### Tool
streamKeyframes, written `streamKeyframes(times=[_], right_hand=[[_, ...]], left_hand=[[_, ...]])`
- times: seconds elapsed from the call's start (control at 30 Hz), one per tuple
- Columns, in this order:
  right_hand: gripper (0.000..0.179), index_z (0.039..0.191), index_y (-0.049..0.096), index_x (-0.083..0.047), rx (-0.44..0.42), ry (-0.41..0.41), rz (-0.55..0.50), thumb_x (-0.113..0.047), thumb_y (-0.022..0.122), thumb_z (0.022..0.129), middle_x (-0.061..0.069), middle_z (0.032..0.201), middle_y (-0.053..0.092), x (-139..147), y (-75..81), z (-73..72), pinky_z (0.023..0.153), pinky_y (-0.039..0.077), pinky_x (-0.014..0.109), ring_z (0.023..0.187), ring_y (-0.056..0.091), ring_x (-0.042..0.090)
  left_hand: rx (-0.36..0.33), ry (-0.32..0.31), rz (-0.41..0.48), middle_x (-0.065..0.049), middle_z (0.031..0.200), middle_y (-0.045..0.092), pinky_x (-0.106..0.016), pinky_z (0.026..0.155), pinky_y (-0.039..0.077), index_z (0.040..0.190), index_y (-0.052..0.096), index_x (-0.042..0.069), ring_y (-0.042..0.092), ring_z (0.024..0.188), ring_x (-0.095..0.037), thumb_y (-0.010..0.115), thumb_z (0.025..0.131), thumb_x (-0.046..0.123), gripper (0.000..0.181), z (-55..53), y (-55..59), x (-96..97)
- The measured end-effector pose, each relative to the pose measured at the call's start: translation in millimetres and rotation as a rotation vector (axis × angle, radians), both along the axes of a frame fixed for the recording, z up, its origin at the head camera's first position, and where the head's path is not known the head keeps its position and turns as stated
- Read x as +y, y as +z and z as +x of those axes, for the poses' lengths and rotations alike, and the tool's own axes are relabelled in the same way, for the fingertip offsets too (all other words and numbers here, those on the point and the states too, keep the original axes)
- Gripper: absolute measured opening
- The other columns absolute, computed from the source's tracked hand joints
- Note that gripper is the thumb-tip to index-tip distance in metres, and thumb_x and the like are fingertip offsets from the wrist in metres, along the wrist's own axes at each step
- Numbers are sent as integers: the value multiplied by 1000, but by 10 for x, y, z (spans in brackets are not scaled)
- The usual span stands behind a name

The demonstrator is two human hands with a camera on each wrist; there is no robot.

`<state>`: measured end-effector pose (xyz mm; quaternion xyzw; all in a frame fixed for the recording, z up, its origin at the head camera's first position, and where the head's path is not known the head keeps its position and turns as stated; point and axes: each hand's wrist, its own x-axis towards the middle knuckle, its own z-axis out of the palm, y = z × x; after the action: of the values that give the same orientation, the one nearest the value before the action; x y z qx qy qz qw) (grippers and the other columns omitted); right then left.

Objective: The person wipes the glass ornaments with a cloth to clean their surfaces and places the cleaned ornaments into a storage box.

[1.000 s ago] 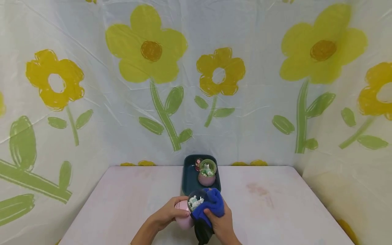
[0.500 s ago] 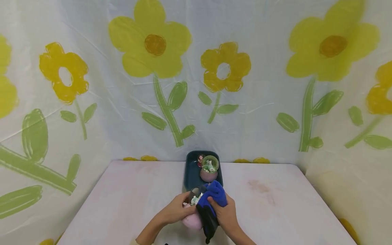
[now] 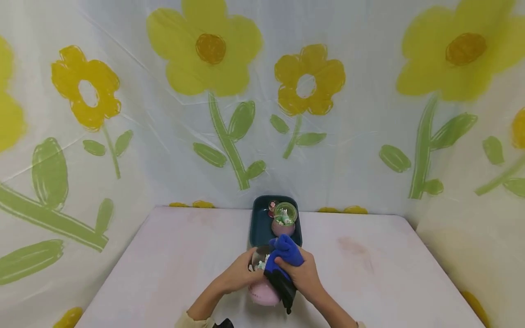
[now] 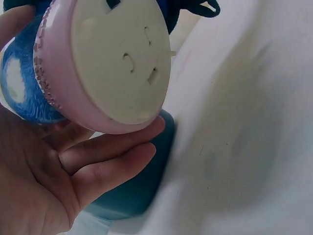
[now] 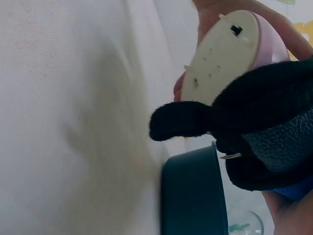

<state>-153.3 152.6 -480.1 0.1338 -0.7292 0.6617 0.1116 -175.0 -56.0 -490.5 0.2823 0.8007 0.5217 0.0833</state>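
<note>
A snow globe [image 3: 262, 294] with a pink base and small white figures under its clear dome is held above the table. My left hand [image 3: 238, 273] grips it from the left, thumb toward the front. In the left wrist view the globe's cream underside [image 4: 122, 63] faces the camera, showing a small dark switch and slots. My right hand [image 3: 306, 275] grips a blue cloth [image 3: 287, 253] with a black end hanging down. The cloth lies against the dome's right side and hides part of it. In the right wrist view the cloth's black part [image 5: 264, 98] covers much of the globe.
Behind the hands stands a dark teal tray [image 3: 259, 228]. Inside its right part are another globe with a pink base and green ring [image 3: 284, 225] and a small red-based globe-like item [image 3: 272, 207]. A pale table [image 3: 184, 255] spreads around, backed by a flower-print curtain [image 3: 361, 136].
The cloth has shifted over the dome's right side, and the globe has tilted with its pink base swinging toward the front. The left hand has moved up onto the dome. The head view has shifted slightly.
</note>
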Motion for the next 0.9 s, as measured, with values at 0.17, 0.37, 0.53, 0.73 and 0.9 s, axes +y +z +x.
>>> streamKeyframes(times=[0.17,0.37,0.53,0.73,0.9], right_hand=[[41,121,65,-9,37,95,116,-12,78,83,4,105,71,56,67,-72,84,51,33,94,66,18],[45,124,64,-11,-7,126,190,-15,79,82,3,107,70,212,126,-82,83,51,33,96,65,19],[46,125,62,-10,-47,79,194,-17,79,82,6,108,69,336,186,-65,83,51,35,97,65,21],[55,133,57,-11,-129,23,152,-19,78,83,11,119,64,449,174,16,89,50,48,105,62,28],[54,132,56,-8,-237,-39,69,-20,77,84,13,122,62,429,105,63,93,47,51,109,59,30]], left_hand=[[10,57,-22,-11,119,59,-35,84,47,132,51,4,55,105,-24,72,80,38,66,-46,8,-19],[-25,44,18,-4,89,59,-27,65,47,121,54,4,57,79,-17,78,76,34,60,-25,-14,-24],[-74,70,98,-4,98,59,-27,68,50,116,50,5,57,85,-15,79,78,29,53,-38,4,-42],[-248,106,331,-15,118,52,-44,70,57,129,43,2,52,103,-26,75,82,18,59,-59,60,-135],[-281,118,434,-16,125,49,-47,76,55,132,45,3,51,107,-30,74,81,14,60,-106,100,-225]])
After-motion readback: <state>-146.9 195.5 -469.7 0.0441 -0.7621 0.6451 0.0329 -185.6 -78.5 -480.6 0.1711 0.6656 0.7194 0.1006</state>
